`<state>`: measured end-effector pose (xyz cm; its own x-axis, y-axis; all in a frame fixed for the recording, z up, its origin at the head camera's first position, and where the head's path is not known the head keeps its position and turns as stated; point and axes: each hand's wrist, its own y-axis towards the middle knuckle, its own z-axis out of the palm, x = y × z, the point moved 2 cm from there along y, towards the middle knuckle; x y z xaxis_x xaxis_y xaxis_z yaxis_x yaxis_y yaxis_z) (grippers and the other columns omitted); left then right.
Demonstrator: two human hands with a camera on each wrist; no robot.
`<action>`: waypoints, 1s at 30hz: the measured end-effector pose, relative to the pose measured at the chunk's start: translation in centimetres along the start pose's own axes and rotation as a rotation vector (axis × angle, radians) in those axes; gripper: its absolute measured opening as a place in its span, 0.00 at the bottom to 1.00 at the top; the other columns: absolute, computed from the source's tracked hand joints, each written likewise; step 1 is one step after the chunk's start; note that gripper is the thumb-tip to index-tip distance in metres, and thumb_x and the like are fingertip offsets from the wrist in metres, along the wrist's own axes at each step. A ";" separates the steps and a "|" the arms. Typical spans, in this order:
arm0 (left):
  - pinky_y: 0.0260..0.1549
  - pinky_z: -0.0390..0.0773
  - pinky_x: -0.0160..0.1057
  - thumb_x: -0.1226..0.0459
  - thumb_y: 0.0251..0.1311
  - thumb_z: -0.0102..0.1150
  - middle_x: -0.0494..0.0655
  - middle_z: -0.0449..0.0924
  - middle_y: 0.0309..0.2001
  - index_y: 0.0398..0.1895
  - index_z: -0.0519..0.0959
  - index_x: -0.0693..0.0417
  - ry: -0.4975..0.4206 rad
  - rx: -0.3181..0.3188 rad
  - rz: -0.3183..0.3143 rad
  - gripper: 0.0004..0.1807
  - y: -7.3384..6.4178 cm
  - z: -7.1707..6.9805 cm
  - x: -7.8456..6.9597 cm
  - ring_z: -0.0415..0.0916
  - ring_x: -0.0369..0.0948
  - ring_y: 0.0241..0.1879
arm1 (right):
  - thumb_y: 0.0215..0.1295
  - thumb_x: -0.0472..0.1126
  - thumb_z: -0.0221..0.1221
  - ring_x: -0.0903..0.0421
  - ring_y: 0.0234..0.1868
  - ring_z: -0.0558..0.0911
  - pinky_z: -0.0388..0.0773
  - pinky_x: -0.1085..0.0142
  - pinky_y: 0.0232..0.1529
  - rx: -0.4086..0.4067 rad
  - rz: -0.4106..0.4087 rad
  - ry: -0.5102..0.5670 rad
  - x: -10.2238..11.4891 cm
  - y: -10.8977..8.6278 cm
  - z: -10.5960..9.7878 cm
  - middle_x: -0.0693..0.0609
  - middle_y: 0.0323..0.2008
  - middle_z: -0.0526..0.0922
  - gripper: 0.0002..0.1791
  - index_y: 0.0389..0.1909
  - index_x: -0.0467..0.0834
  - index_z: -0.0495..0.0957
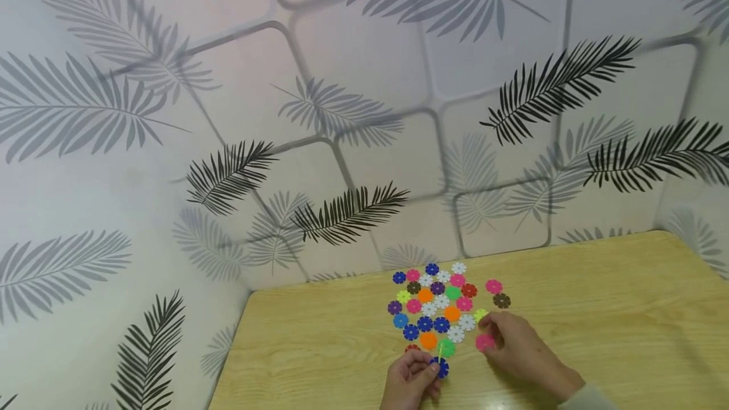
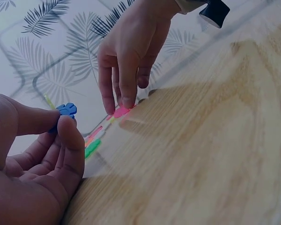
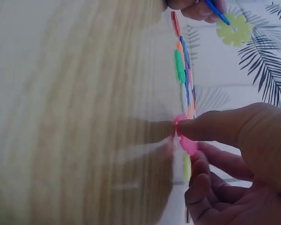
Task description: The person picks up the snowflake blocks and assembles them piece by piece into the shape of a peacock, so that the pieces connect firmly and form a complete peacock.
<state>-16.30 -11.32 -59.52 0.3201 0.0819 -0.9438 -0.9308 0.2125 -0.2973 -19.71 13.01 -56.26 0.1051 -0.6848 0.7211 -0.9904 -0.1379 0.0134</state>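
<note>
My left hand (image 1: pixel 405 382) pinches a blue notched snowflake disc (image 1: pixel 442 369) between thumb and forefinger, just above the table. A yellow snowflake disc (image 3: pixel 234 29) is slotted into the blue one, roughly at right angles; from the head it shows as a thin edge. To the right, my right hand (image 1: pixel 523 348) has thumb and fingertips on a pink snowflake disc (image 1: pixel 484 343) at the tabletop. In the right wrist view that pink disc (image 3: pixel 189 146) stands tilted between thumb and fingers. A yellow-green disc (image 1: pixel 481 315) lies close by the right forefinger, partly covered.
Many loose snowflake discs lie flat in a cluster beyond the hands, among them an orange one (image 1: pixel 428 340) and a green one (image 1: pixel 448 348). A brown disc (image 1: pixel 502 300) lies right of the cluster. The wooden table (image 1: pixel 319 340) meets a leaf-patterned wall (image 1: pixel 376 163).
</note>
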 end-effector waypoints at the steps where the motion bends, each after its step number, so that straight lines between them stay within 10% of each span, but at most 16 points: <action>1: 0.31 0.85 0.30 0.71 0.73 0.65 0.41 0.85 0.31 0.46 0.82 0.61 -0.003 -0.001 -0.001 0.03 0.0 0.0 0.0 0.82 0.35 0.31 | 0.57 0.30 0.76 0.61 0.36 0.78 0.79 0.72 0.36 0.008 -0.009 0.018 0.0 -0.1 0.1 0.55 0.36 0.84 0.15 0.45 0.41 0.87; 12: 0.31 0.87 0.31 0.70 0.73 0.66 0.44 0.89 0.32 0.46 0.83 0.62 -0.004 -0.026 0.005 0.04 0.0 0.0 0.0 0.85 0.35 0.30 | 0.69 0.42 0.74 0.73 0.34 0.78 0.79 0.73 0.33 0.013 -0.280 0.208 1.1 -2.5 1.3 0.66 0.36 0.87 0.04 0.40 0.56 0.93; 20: 0.30 0.86 0.30 0.70 0.71 0.67 0.43 0.89 0.30 0.45 0.85 0.63 -0.002 -0.035 0.002 0.04 -0.1 0.2 0.1 0.84 0.34 0.28 | 0.70 0.38 0.73 0.75 0.32 0.78 0.82 0.73 0.31 0.041 -0.414 0.250 1.8 -3.0 1.2 0.61 0.33 0.91 0.05 0.43 0.48 0.94; 30: 0.28 0.86 0.30 0.70 0.69 0.71 0.44 0.90 0.29 0.42 0.86 0.62 0.041 -0.059 -0.011 0.03 -0.1 0.3 0.2 0.84 0.34 0.26 | 0.65 0.33 0.75 0.73 0.36 0.83 0.85 0.74 0.36 0.037 -0.608 -0.021 2.9 -3.0 0.5 0.62 0.33 0.89 0.05 0.38 0.46 0.93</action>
<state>-16.12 -11.07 -59.65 0.3237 0.0397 -0.9453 -0.9365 0.1557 -0.3142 -16.37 11.04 -54.55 0.6528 -0.4895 0.5781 -0.7487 -0.5329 0.3943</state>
